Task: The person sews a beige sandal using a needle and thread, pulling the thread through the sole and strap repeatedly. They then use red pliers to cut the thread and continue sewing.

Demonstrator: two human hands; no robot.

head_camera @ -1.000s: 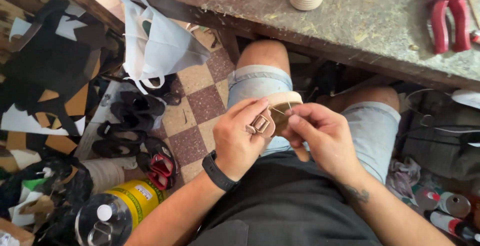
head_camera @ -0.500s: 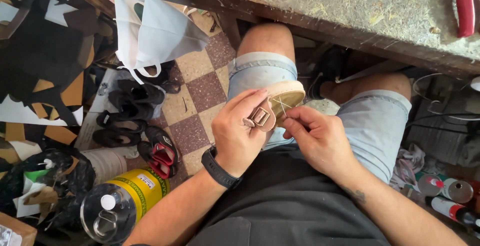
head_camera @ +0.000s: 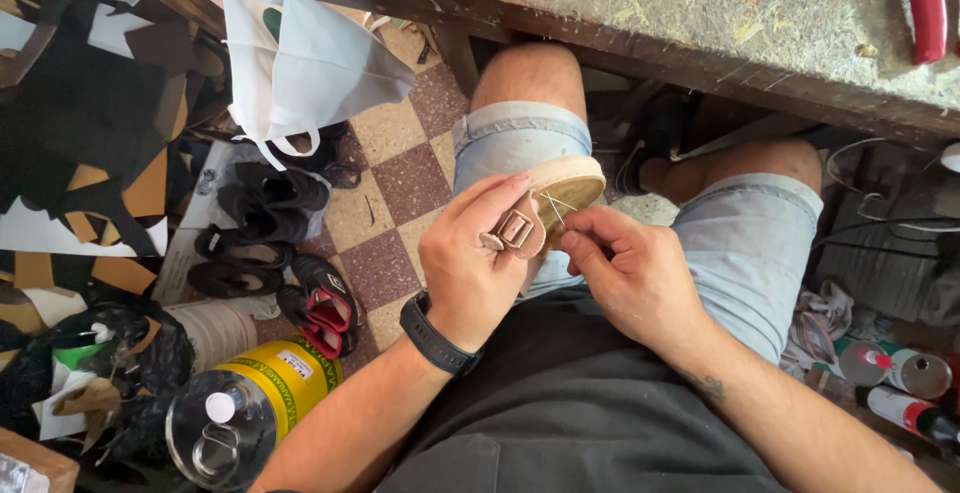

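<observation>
Now we see the left hand point(head_camera: 470, 273) closed on the shoe point(head_camera: 560, 193) over the lap as before, while the right hand point(head_camera: 630, 273), at three o'clock, has pinched the thread point(head_camera: 553, 209).

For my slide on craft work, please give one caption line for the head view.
Left hand holds a tan buckled strap against a shoe sole; right hand pinches thread.
</observation>
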